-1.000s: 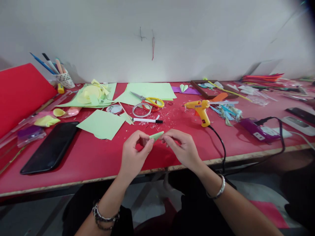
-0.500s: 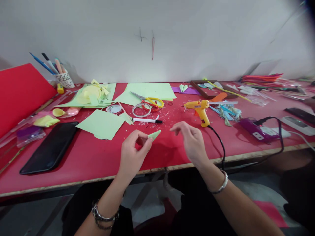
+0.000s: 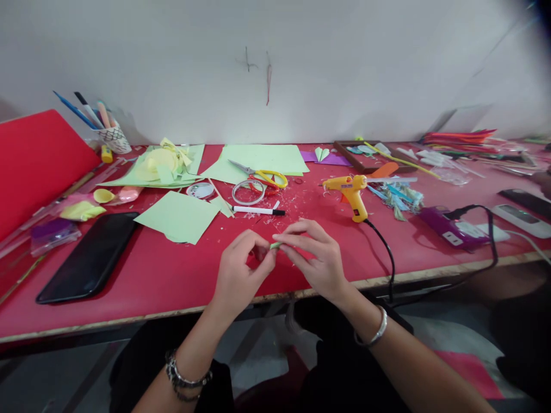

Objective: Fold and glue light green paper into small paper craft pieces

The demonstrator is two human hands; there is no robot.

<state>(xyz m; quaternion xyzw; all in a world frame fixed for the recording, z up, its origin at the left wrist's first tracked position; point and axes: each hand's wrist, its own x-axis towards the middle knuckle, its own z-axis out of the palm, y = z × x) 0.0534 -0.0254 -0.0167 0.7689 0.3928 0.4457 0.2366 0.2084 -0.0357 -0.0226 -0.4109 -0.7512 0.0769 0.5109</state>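
Note:
A small folded piece of light green paper is pinched between my two hands, over the front part of the red table. My left hand grips it from the left with thumb and forefinger. From the right, my right hand pinches its other end, so most of the paper is hidden by fingertips. Behind the hands lie a black-and-white marker, a roll of clear tape and yellow-handled scissors.
A yellow glue gun with a black cord stands right of my hands. On the left are a black phone and a green paper sheet. A purple power strip sits at the right.
My right hand has moved left and its fingers have closed on the green paper. My left hand has shifted slightly right, and less of the paper shows.

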